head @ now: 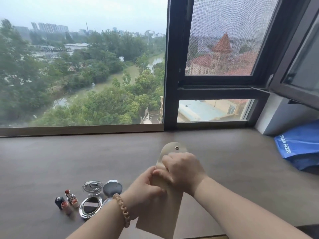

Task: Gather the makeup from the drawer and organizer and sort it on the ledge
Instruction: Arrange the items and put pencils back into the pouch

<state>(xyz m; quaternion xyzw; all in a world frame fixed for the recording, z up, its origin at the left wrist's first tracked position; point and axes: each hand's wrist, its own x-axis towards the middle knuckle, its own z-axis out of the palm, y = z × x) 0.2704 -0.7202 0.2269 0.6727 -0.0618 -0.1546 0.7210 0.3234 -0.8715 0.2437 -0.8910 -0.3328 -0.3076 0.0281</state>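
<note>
While the flap is being worked: a tan pouch (162, 206) is held upright above the ledge (224, 152) by both hands, so its mouth can be reached.
Left hand (145, 188): its fingers are wrapped around the pouch's body, apparently to steady it; a beaded bracelet (123, 211) is worn on that wrist.
Right hand (181, 169): its fingers are clenched on the upper edge below the rounded snap flap (174, 148), seemingly to pull it open.
Sorted makeup: lipsticks (68, 200) are grouped at the left, with the open compacts (95, 197) just beside them, like kept with like.
Contents of pouch: cannot be told.
Blue bag (300, 147): left well apart at the right.
</note>
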